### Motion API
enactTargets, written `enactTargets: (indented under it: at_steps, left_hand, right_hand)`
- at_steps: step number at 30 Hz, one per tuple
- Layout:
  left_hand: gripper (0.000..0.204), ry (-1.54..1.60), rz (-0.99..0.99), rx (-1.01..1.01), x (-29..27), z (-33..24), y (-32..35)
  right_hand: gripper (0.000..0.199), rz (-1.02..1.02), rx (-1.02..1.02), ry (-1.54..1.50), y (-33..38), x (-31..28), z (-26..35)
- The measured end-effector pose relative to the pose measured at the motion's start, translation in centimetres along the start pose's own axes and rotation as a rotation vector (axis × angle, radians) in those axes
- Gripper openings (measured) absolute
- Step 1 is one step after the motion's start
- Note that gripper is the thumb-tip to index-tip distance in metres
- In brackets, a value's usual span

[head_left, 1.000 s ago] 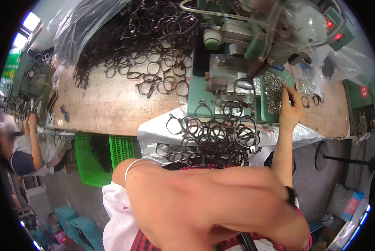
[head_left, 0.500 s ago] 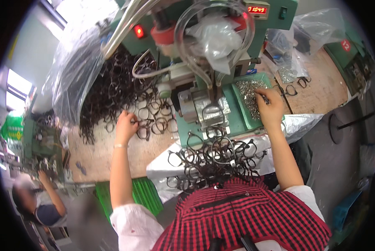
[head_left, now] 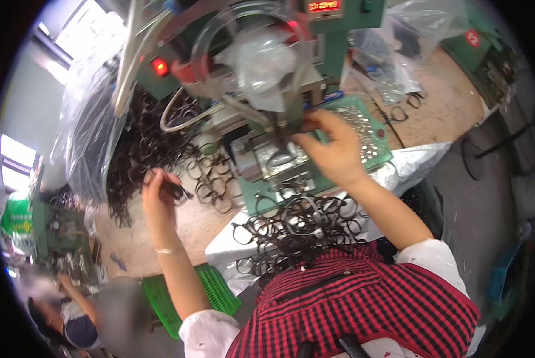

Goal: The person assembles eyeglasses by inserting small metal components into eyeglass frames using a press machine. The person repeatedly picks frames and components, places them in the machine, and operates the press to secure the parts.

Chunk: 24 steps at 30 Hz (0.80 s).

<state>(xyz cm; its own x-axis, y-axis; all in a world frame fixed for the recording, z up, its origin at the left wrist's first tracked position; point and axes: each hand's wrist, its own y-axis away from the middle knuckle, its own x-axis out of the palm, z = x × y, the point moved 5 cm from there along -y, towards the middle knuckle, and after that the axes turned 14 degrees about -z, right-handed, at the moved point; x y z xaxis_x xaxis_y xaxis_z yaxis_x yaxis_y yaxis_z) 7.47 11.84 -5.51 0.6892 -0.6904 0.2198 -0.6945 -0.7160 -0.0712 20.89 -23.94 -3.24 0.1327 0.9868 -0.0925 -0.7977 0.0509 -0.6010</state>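
My left hand [head_left: 159,194] is closed on a dark eyeglass frame [head_left: 177,191], most of it hidden by my fingers, above the wooden table. My right hand [head_left: 334,149] reaches across to the green bench machine [head_left: 348,51], its fingertips pinched beside the working head [head_left: 281,134]. Whatever is in that pinch is too small or smeared to make out. Behind this hand lies a green tray [head_left: 382,156] of small shiny metal parts [head_left: 363,134]. Between my hands, several dark eyeglass frames [head_left: 211,185] lie on the table.
More eyeglass frames [head_left: 297,224] cover a pale sheet in front of my checked apron. A large heap of frames [head_left: 142,140] is at the far left beside a clear plastic bag [head_left: 85,137]. A green basket [head_left: 217,289] stands below the table. Another person [head_left: 79,325] works at left.
My right hand has moved left from the metal-parts tray to the machine's working head. My left hand has lifted a dark eyeglass frame from the table. The view has shifted slightly.
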Motion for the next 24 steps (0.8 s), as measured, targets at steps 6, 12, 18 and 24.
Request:
enactTargets:
  at_steps: [6,12,18,24]
  left_hand:
    - [0.012,0.278,-0.062,-0.289,2.7,8.9,6.9]
    - [0.016,0.111,0.151,0.630,13.3,-8.5,9.9]
    - [0.022,-0.082,-0.027,0.721,15.6,-10.0,10.7]
    - [0.030,0.101,0.640,-0.694,19.3,-1.2,16.5]
  right_hand:
    - [0.048,-0.014,0.408,-0.288,2.1,1.4,-0.8]
    - [0.056,0.018,0.493,-0.521,1.5,2.5,0.4]
    - [0.060,0.056,0.487,-0.465,2.5,1.0,4.0]
    - [0.040,0.034,-0.185,0.541,-0.3,-4.2,-2.5]
